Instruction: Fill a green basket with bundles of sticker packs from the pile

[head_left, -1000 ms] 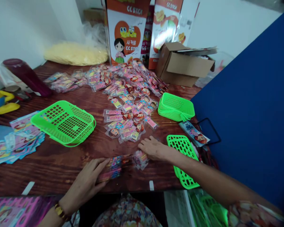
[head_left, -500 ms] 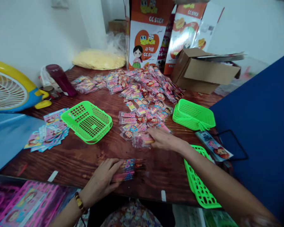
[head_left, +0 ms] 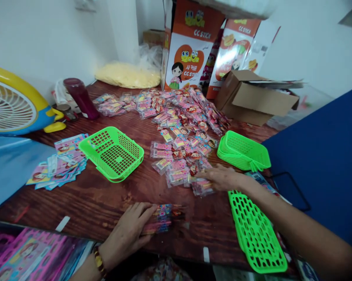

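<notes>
My left hand [head_left: 131, 226], with a beaded bracelet at the wrist, is closed around the left end of a stack of small packets [head_left: 164, 217] near the table's front edge. My right hand [head_left: 219, 176] reaches to the near right edge of the heap of pink printed plastic packets [head_left: 181, 136]. Its fingers are pressed on a few clear-wrapped packets [head_left: 201, 186]; the fingertips are partly hidden. A green plastic basket [head_left: 114, 179] stands left of the heap, above my left hand.
Nested green baskets [head_left: 243, 152] stand at the right, with green perforated pieces [head_left: 258, 230] below. Printed cards [head_left: 61, 162] lie at the left beside a fan [head_left: 14, 101]. A dark red bottle [head_left: 81, 99], a yellow bag [head_left: 127, 76] and cartons [head_left: 190, 47] line the back.
My right hand has shifted right along the heap's near edge, and the packets under it are spread farther right. My left hand stays on its stack. The whole view has tilted slightly.
</notes>
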A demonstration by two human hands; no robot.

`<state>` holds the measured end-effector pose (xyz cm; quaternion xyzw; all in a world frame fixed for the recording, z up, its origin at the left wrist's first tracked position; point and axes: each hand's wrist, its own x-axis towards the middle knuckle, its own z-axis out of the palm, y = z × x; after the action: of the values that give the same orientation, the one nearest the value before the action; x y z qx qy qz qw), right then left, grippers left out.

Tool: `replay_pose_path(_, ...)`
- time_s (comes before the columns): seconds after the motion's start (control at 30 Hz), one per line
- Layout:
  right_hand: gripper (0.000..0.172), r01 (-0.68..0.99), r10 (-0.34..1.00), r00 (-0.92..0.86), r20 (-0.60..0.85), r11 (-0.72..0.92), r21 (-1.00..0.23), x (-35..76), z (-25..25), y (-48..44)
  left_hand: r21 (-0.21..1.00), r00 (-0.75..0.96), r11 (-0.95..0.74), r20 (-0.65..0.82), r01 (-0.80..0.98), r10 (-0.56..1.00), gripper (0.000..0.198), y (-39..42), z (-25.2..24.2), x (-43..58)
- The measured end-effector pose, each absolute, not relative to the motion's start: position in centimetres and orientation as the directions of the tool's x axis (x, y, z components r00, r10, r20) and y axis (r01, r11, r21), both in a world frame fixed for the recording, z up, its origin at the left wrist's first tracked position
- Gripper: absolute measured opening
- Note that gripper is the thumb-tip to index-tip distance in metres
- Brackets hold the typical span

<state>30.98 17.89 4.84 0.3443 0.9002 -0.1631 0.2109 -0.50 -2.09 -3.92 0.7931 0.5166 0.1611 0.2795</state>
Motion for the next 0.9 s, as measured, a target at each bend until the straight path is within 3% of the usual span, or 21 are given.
replay_pose_path(0.1,0.051,0.711,0.589,-0.701,-0.401,0.617,-0.338,29.0,6.3,19.5,0.613,0.404,-0.299,-0.035,0.732,0.914,0.074,-2.1,-4.1,-0.5)
replay_pose_path(0.17,0.043,0.69,0.613,-0.722,-0.321,0.602,-0.402,25.1,6.0,21.3,0.612,0.397,-0.29,-0.044,0.736,0.917,0.073,-2.2,-4.2,-0.5)
replay_pose_path(0.23,0.038,0.712,0.642,-0.701,-0.31,0.61,-0.346,20.7,5.0,23.3,0.617,0.399,-0.282,-0.057,0.735,0.915,0.074,-2.3,-4.2,-0.5)
replay_pose_path(0.33,0.036,0.773,0.619,-0.61,-0.495,0.602,-0.2,15.5,3.3,25.8,0.625,0.396,-0.263,-0.08,0.735,0.915,0.078,-2.4,-4.0,-0.4)
replay_pose_path(0.4,0.04,0.781,0.618,-0.574,-0.538,0.611,-0.131,13.9,2.5,26.5,0.63,0.394,-0.249,-0.097,0.735,0.914,0.079,-2.4,-4.0,-0.4)
replay_pose_path(0.57,0.048,0.742,0.671,-0.621,-0.405,0.67,-0.025,14.2,1.8,25.1,0.656,0.405,-0.232,-0.122,0.718,0.906,0.083,-2.2,-4.2,-0.5)
replay_pose_path(0.9,0.034,0.631,0.613,-0.751,-0.243,0.776,0.009,16.2,0.9,21.9,0.641,0.388,-0.241,-0.097,0.729,0.917,0.088,-1.8,-4.0,-0.3)
